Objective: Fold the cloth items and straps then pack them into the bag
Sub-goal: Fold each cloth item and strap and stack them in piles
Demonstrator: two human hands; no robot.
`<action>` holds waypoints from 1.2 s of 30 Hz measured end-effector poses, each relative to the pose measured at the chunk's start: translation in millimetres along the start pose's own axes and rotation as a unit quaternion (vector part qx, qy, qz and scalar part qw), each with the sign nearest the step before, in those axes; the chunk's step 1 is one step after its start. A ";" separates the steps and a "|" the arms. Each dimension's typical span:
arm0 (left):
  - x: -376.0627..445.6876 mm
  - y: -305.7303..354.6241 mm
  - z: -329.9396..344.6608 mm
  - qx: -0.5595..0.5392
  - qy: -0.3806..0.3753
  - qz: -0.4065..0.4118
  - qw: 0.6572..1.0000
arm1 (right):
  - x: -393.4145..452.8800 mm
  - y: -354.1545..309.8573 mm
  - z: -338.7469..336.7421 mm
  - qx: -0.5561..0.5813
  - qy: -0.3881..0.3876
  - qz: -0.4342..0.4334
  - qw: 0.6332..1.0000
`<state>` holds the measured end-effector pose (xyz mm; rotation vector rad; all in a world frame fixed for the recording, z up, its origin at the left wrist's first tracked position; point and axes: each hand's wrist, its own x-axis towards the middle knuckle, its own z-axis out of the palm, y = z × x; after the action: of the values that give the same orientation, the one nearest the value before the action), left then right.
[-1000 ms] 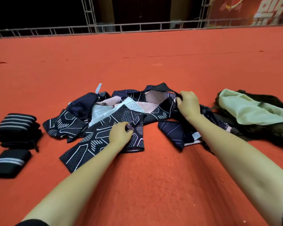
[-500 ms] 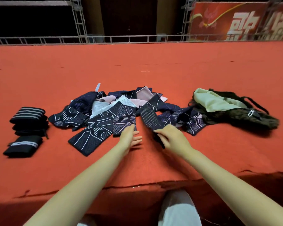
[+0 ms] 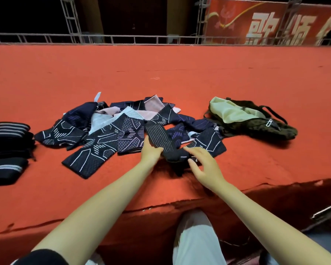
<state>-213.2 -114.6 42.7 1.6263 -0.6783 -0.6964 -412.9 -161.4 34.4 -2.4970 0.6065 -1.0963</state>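
Note:
A heap of dark patterned cloth sleeves (image 3: 111,131) lies in the middle of the red stage floor (image 3: 161,73). A black ribbed cloth piece (image 3: 161,138) has been drawn toward me from the heap. My left hand (image 3: 150,152) grips its left edge. My right hand (image 3: 203,163) holds its bunched near end, fingers partly spread. To the right lies a dark olive bag (image 3: 256,123), open, with pale green lining (image 3: 229,109) showing. Folded black striped straps (image 3: 8,134) are stacked at the far left, another folded strap (image 3: 5,169) in front of them.
The stage edge (image 3: 161,207) drops off just in front of my arms; my knee in pale trousers (image 3: 195,236) is below it. A metal railing (image 3: 122,38) and a red banner (image 3: 271,22) stand at the back. A dark object (image 3: 327,217) lies at the lower right.
My right hand has pulled the black ribbed piece out of the heap toward me. My left hand left the patterned sleeve and took hold of that piece.

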 end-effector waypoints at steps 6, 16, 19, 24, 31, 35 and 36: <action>-3.6 4.7 -44.8 0.205 0.054 0.144 0.967 | 0.2 26.0 3.5 -0.003 -0.099 0.136 0.986; -32.0 -18.7 -102.8 0.493 0.125 0.229 0.830 | 19.1 35.6 41.3 0.006 -0.103 0.144 0.984; -33.2 -10.4 -80.2 0.478 0.119 0.367 0.789 | 17.1 41.9 43.7 0.014 -0.108 0.140 0.984; -24.9 -1.2 -27.8 0.490 -0.078 0.309 0.812 | 11.0 49.0 32.6 0.032 -0.137 0.148 0.979; -12.9 -1.8 -21.4 0.480 -0.164 0.323 0.799 | 19.2 54.3 25.5 0.128 -0.127 0.201 0.963; -19.3 -11.5 -33.3 0.471 -0.176 0.305 0.809 | 31.7 58.6 33.4 0.078 -0.105 0.211 0.969; -22.2 -15.5 -36.2 0.465 -0.168 0.304 0.814 | 37.1 61.8 35.5 0.063 -0.085 0.216 0.971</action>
<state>-199.4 -72.4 34.2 1.9658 -1.9236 -0.1330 -378.5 -227.8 5.1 -2.1778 0.9404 -0.7248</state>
